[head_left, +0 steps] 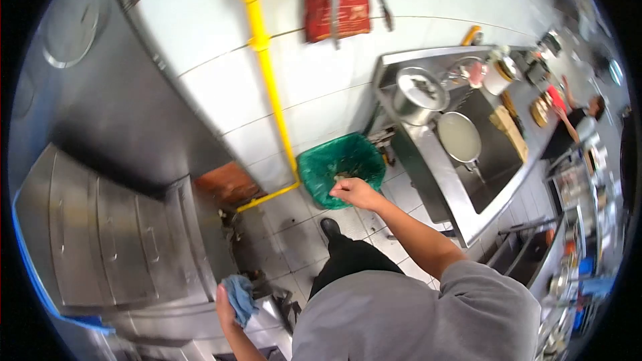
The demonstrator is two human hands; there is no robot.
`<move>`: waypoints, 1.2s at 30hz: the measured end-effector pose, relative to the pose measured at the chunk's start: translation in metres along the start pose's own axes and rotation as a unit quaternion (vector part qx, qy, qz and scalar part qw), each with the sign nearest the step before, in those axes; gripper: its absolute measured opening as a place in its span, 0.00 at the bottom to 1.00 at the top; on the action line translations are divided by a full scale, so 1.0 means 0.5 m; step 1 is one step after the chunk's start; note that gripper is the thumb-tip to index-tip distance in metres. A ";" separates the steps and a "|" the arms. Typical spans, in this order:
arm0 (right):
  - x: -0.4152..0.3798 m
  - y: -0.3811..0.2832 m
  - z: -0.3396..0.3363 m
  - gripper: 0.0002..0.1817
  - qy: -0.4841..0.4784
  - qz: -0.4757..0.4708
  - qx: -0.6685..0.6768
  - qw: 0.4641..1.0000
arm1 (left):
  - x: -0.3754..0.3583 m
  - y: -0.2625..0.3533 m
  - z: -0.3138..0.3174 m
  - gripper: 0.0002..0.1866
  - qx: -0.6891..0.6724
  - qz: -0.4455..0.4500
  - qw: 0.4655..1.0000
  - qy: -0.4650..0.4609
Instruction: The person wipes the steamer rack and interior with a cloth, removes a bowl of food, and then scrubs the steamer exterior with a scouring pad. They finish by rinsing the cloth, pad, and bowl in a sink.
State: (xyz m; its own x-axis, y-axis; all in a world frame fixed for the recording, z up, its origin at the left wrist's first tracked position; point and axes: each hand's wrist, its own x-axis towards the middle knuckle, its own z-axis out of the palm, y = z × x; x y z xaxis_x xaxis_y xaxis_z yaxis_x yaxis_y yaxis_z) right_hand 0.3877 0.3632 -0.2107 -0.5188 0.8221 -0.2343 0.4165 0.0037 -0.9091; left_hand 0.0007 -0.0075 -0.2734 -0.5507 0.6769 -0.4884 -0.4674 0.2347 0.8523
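Over the green-lined bin (314, 158) my right hand (354, 192) is held out with its fingers pinched together. Something small and pale shows at the fingertips, too small to name. Dark and light scraps lie inside the bin. At the lower left, my left hand (226, 307) holds a crumpled blue cloth (241, 299) beside the steel equipment.
A steel sink (491, 160) on the right holds a white pan (459, 136); a metal pot (420, 93) stands at its edge. A yellow pipe (269, 80) runs down the tiled wall. Another person (568, 130) works at the far right. Steel cabinets (114, 241) fill the left.
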 end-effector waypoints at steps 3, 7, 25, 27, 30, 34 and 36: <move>-0.063 -0.001 -0.168 0.18 0.113 -0.024 0.049 0.992 | -0.017 -0.055 0.023 0.25 0.141 0.060 0.979 -0.131; -0.024 0.045 -0.448 0.12 0.315 -0.126 0.059 0.939 | -0.117 -0.029 0.133 0.23 0.124 -0.058 0.991 -0.004; 0.371 0.171 -0.809 0.28 0.214 0.062 -0.171 0.960 | -0.289 -0.197 0.356 0.30 0.121 -0.100 0.972 0.175; 0.340 0.138 -0.824 0.27 0.192 0.003 -0.066 0.979 | -0.309 -0.196 0.364 0.35 0.166 -0.120 0.959 0.195; 0.305 0.072 -0.840 0.29 0.113 0.042 -0.113 0.986 | -0.314 -0.232 0.330 0.35 0.123 -0.124 0.964 0.200; 0.291 0.055 -0.875 0.29 0.008 0.056 -0.152 0.987 | -0.316 -0.261 0.331 0.28 0.112 -0.110 0.954 0.256; 0.334 0.100 -0.905 0.21 -0.024 0.080 -0.258 0.963 | -0.328 -0.244 0.348 0.29 0.116 -0.107 0.965 0.211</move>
State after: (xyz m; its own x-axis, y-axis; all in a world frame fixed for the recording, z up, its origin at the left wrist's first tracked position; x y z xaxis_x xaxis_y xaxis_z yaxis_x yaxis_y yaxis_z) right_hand 0.6597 0.7585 -0.1396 -0.4457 0.8083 -0.3847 0.8030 0.1710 -0.5710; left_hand 0.2682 -0.0256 -0.2648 -0.7139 0.2629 -0.6490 -0.4611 0.5211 0.7182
